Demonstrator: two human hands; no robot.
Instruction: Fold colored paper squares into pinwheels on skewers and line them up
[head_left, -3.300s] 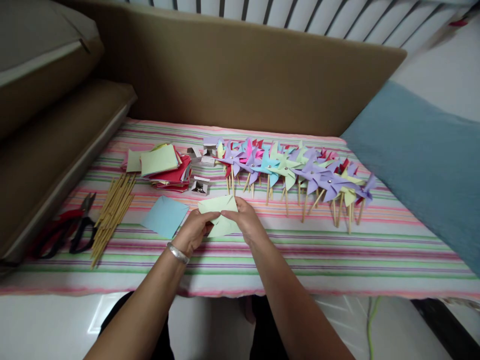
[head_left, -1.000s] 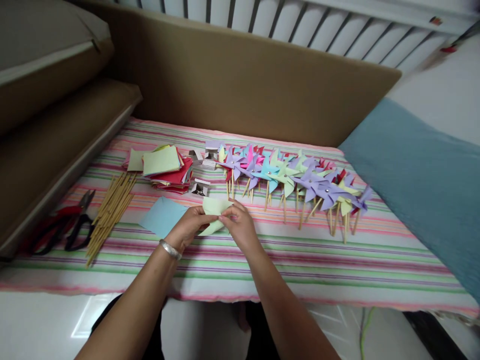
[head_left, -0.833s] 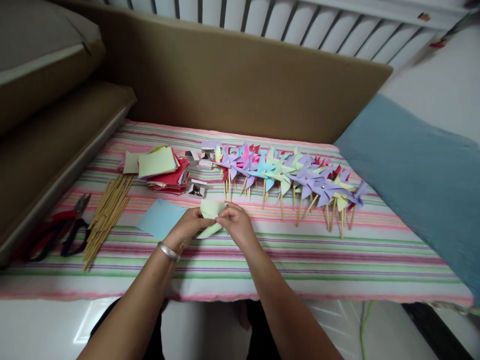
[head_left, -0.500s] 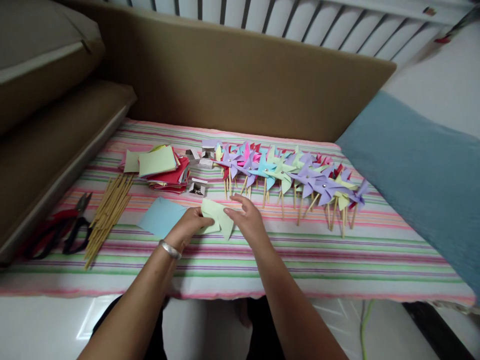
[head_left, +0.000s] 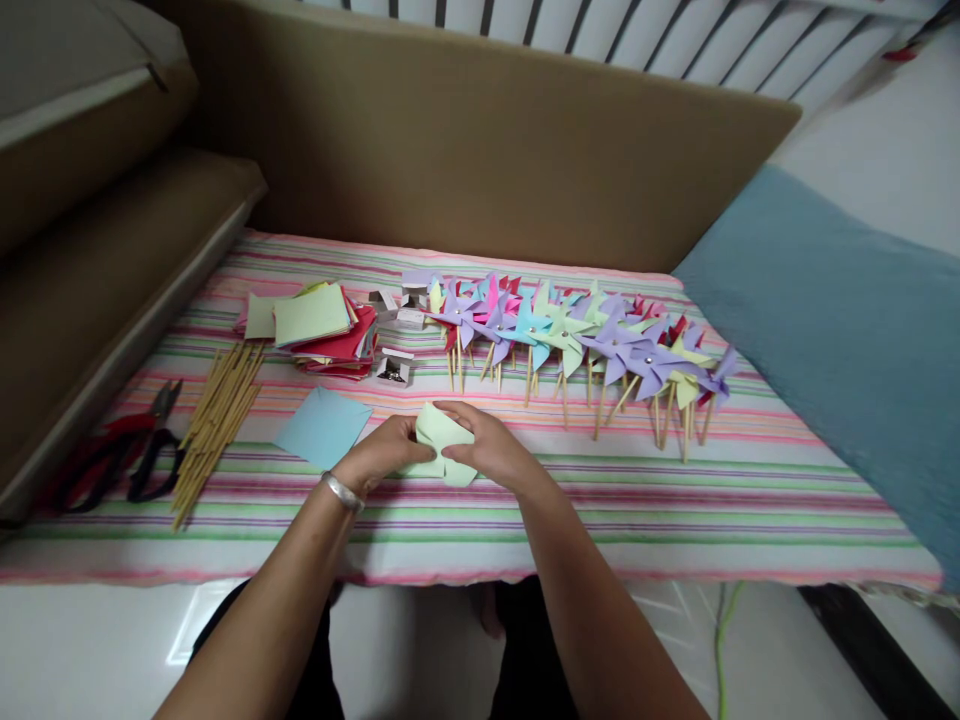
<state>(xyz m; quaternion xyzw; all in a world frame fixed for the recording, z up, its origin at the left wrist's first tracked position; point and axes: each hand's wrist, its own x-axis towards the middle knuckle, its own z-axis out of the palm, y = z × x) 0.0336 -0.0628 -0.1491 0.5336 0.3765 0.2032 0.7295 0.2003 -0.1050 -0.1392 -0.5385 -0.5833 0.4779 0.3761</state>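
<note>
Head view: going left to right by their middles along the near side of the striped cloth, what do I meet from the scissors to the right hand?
Black-handled metal scissors, bundle of thin tan sticks, light blue square paper, left hand, pale green bent paper, right hand.

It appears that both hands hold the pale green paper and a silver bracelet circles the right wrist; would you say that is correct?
Not quite: the silver bracelet circles the left wrist, not the right, as the head view shows. The left hand and right hand both hold the pale green paper.
</note>
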